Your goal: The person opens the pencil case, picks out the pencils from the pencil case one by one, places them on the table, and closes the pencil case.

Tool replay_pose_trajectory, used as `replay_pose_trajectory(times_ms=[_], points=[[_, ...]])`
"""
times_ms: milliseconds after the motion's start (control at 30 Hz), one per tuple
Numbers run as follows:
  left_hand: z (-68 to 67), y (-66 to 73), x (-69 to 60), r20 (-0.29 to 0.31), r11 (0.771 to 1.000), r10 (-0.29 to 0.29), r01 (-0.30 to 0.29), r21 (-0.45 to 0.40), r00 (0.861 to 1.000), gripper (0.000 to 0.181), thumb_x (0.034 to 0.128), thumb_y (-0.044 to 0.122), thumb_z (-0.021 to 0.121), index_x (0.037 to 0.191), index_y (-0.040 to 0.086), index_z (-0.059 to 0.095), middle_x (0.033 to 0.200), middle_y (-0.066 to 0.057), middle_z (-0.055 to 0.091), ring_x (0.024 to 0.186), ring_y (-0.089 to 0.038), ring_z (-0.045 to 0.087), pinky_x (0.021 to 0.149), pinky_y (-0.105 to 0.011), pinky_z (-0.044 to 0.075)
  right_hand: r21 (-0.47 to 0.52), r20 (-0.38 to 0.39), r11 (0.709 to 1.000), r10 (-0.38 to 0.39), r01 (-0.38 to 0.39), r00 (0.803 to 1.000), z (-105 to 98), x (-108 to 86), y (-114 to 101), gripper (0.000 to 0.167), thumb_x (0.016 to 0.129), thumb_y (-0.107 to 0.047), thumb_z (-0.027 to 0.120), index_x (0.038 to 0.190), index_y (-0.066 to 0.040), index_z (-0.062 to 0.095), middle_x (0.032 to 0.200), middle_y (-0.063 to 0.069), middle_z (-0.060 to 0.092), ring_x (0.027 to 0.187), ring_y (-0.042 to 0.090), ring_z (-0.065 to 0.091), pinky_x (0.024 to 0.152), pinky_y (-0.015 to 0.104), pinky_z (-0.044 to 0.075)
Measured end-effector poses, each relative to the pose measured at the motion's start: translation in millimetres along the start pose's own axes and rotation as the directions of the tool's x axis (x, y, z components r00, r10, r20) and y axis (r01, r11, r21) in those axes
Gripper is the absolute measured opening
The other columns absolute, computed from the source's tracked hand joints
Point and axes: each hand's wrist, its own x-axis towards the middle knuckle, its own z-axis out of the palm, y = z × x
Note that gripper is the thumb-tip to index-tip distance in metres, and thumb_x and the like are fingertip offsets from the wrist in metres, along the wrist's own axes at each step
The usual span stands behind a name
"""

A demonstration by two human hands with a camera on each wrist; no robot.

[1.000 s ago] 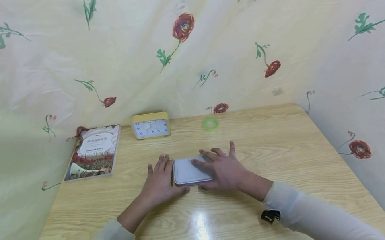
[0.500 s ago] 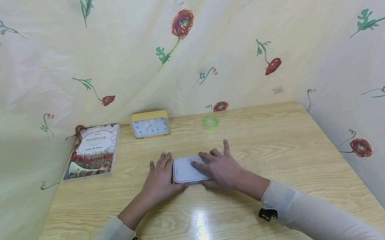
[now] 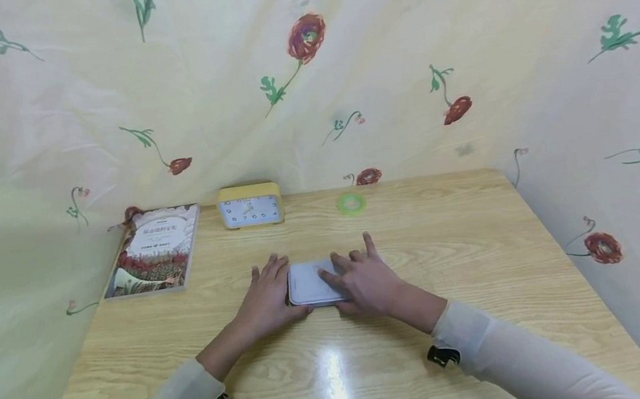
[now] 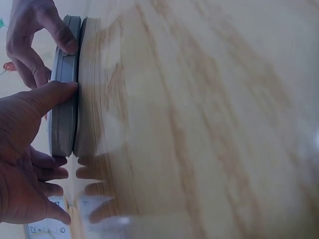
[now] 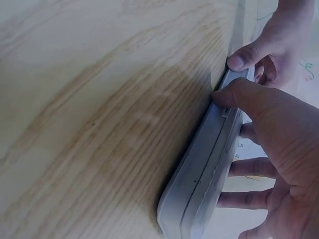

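A flat pale-grey case [image 3: 309,284] with rounded corners lies on the wooden table, its long side facing me. My left hand [image 3: 266,304] holds its left end, thumb against the front side and fingers along the end towards the back. Over the right part is my right hand [image 3: 372,285], its thumb on the front side and some fingers on the top; the little finger sticks up. A seam runs along the side of the case [image 5: 197,179] in the right wrist view, with a small catch [image 5: 226,112] by the right thumb. The lid looks closed.
A yellow clock [image 3: 251,206] stands at the back of the table, beside a book [image 3: 152,252] lying at the back left. A green ring [image 3: 351,203], perhaps a tape roll, lies right of the clock. Flowered cloth [image 3: 388,69] hangs behind and at both sides.
My right hand has shifted slightly left, its thumb drawing in against the front side of the case. The left hand and the case stay nearly in place.
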Motion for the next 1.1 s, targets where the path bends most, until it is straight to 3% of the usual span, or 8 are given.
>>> replay_pose_trajectory(times_ms=[300,500,600,800,933,1100], points=[[-0.6,0.1,2.1,-0.002,1.000,-0.003,0.003,-0.005,1.000,0.104,0.0862,0.052,0.093,0.161,-0.006,0.048,0.171,-0.024,0.046,0.169,-0.046,0.026,0.134,-0.077,0.021,-0.011,-0.014,1.000,-0.025,0.024,1.000,-1,1.3,2,0.071,0.097,-0.070,0.071,0.159,-0.035,0.062,0.158,0.012,0.065,0.123,0.040,0.076,0.118,0.083,0.043],[-1.8,-1.7,5.5,-0.016,1.000,-0.017,0.017,0.004,1.000,0.105,0.0809,0.056,0.096,0.157,-0.003,0.053,0.172,-0.021,0.045,0.171,-0.044,0.022,0.135,-0.076,0.020,0.036,-0.002,0.999,-0.030,0.030,1.000,-4,1.3,6,0.071,0.097,-0.069,0.073,0.158,-0.033,0.063,0.157,0.014,0.065,0.123,0.042,0.076,0.116,0.086,0.042],[-1.2,-3.1,8.4,-0.014,1.000,-0.017,0.016,-0.027,1.000,0.102,0.0794,0.056,0.097,0.153,-0.003,0.058,0.178,-0.021,0.036,0.173,-0.044,0.014,0.136,-0.074,0.017,0.071,0.009,0.997,-0.027,0.026,1.000,-5,1.8,8,0.071,0.097,-0.068,0.073,0.158,-0.033,0.063,0.158,0.013,0.065,0.124,0.043,0.075,0.116,0.088,0.040],[-3.5,-2.0,12.3,-0.008,0.983,-0.018,0.016,-0.182,1.000,0.093,0.0717,0.041,0.105,0.141,-0.005,0.063,0.183,-0.022,0.021,0.173,-0.049,0.002,0.138,-0.074,0.007,0.193,0.058,0.981,-0.019,0.008,0.998,-9,1.9,16,0.071,0.100,-0.065,0.072,0.161,-0.032,0.059,0.164,0.013,0.061,0.131,0.046,0.072,0.115,0.093,0.034],[-6.2,-0.4,13.0,0.017,0.969,-0.042,0.045,-0.242,0.999,0.094,0.0690,0.035,0.108,0.142,-0.003,0.063,0.184,-0.022,0.018,0.173,-0.049,-0.002,0.138,-0.072,0.002,0.365,0.118,0.931,-0.014,-0.030,0.993,-16,0.5,24,0.069,0.105,-0.057,0.070,0.166,-0.030,0.053,0.169,0.013,0.054,0.145,0.047,0.063,0.116,0.097,0.023],[-6.3,-0.1,13.2,0.023,0.961,-0.066,0.070,-0.266,0.998,0.102,0.0668,0.033,0.109,0.148,-0.004,0.060,0.185,-0.019,0.017,0.173,-0.047,-0.004,0.138,-0.071,0.001,0.594,0.098,0.802,0.007,-0.064,0.995,-18,-0.8,39,0.066,0.109,-0.048,0.068,0.167,-0.021,0.052,0.164,0.015,0.060,0.148,0.042,0.061,0.115,0.099,0.021]])
